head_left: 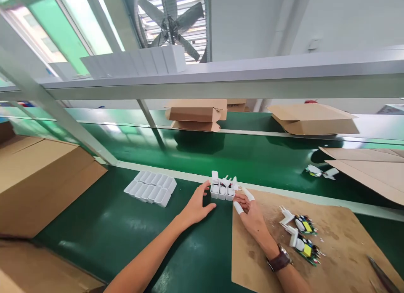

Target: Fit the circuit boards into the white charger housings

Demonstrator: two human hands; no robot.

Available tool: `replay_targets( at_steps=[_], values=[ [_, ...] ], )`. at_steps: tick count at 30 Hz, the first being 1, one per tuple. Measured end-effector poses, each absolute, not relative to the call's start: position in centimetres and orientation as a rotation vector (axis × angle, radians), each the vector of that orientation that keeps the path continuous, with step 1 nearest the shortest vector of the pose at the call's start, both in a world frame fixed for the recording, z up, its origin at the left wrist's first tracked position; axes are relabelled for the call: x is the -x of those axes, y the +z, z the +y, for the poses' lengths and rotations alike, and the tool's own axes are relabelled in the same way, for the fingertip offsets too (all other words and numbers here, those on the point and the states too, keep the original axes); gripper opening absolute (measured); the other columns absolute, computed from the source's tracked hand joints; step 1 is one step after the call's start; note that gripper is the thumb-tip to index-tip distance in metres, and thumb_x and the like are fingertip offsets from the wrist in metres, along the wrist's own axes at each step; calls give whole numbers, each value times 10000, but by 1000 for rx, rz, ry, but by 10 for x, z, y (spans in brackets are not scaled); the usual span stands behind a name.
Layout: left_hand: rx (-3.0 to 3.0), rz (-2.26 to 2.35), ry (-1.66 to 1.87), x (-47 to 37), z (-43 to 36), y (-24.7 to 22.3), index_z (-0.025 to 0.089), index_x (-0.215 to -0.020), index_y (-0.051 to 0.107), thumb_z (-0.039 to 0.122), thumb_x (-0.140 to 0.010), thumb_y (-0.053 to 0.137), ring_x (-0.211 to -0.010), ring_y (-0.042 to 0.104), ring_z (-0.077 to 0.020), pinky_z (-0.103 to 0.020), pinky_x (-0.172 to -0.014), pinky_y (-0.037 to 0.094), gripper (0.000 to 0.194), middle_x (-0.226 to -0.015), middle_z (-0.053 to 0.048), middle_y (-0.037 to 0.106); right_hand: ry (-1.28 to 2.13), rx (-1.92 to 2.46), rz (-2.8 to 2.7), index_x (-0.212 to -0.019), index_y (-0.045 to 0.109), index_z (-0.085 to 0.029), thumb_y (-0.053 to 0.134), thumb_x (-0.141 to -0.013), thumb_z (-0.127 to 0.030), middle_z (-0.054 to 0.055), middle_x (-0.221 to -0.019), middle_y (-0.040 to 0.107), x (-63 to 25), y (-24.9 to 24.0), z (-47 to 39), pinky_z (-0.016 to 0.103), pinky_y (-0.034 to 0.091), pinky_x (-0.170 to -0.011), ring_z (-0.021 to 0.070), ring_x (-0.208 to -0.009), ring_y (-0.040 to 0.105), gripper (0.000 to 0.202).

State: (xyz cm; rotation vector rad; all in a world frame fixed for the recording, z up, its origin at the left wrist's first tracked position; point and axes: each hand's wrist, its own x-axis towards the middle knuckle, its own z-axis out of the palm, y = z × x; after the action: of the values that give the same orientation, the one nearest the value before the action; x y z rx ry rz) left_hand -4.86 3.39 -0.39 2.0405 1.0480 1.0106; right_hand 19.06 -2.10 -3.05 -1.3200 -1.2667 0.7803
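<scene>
Where white cases stand near the far edge of the worktop, we flank them, left hand wide, right hand half-open.

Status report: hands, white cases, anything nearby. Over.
Left hand open beside white cases. Right hand at their other side, grip unclear. Circuit boards on brown sheet, right of right hand.

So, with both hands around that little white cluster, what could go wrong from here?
The white housings sit between the left hand and the right hand, so an uneven nudge might push them out of line. The watch is close to the nearer circuit board and its white attached piece, and could knock them if the wrist swings outward.
</scene>
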Motion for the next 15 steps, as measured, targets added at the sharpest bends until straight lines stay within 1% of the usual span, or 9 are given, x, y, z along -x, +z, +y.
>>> replay_targets(
  at_steps=[2,4,5,8,10,11,12,14,15],
  values=[
    [-2283,1140,1002,66,20,12,278,-1538,407,206,-852,752,-1334,599,-329,-571,-1085,548,771,-1476,-146,578,795,1334,-1246,-1383,551,-185,629,-875,-343,116,-1053,774,-192,-34,-21,494,655,-825,273,-883,760,538],
    [-2466,1305,1066,90,10,27,276,-1513,443,220,-906,701,-1387,540,-327,-570,-1140,490,661,-1478,-130,576,822,1329,-1229,-1368,557,-198,645,-876,-367,120,-1072,770,-192,-34,-21,509,649,-858,289,-925,759,528],
    [-2525,1423,1132,103,7,33,266,-1475,487,233,-927,682,-1384,531,-332,-572,-1142,474,582,-1452,-131,591,839,1321,-1223,-1363,557,-202,654,-875,-375,123,-1077,768,-193,-34,-21,510,646,-871,295,-946,757,527],
    [-2589,1839,1312,143,1,42,217,-1239,646,306,-936,691,-1327,529,-392,-612,-1064,471,318,-1332,-171,633,878,1304,-1218,-1354,555,-203,669,-869,-379,131,-1070,769,-193,-31,-22,505,641,-893,298,-961,757,528],
    [-2596,2014,1312,163,-2,41,205,-1038,694,317,-917,706,-1294,523,-427,-618,-990,486,165,-1276,-188,642,877,1295,-1220,-1359,547,-198,671,-860,-362,133,-1069,770,-193,-29,-21,504,640,-891,297,-955,758,539],
    [-2603,2042,1297,168,-4,39,205,-952,694,293,-914,699,-1281,525,-429,-608,-963,495,96,-1251,-187,648,871,1293,-1222,-1356,547,-194,668,-858,-350,133,-1069,772,-193,-28,-21,503,640,-887,295,-952,759,535],
    [-2619,2024,1279,170,-7,38,208,-886,687,256,-914,683,-1266,533,-419,-591,-947,504,56,-1224,-177,657,864,1292,-1228,-1346,552,-190,662,-859,-338,133,-1069,773,-193,-27,-21,501,640,-881,292,-948,759,521],
    [-2666,1863,1269,163,-12,37,217,-813,666,204,-917,642,-1216,571,-376,-547,-937,523,108,-1165,-151,674,850,1294,-1248,-1321,566,-185,642,-864,-306,129,-1066,775,-191,-22,-23,488,640,-872,280,-940,761,478],
    [-2676,1753,1246,155,-14,37,222,-805,660,209,-924,626,-1183,596,-349,-519,-932,537,125,-1163,-138,676,846,1298,-1262,-1314,569,-183,627,-867,-285,124,-1063,775,-189,-20,-24,476,641,-869,269,-933,761,461]
  ],
)
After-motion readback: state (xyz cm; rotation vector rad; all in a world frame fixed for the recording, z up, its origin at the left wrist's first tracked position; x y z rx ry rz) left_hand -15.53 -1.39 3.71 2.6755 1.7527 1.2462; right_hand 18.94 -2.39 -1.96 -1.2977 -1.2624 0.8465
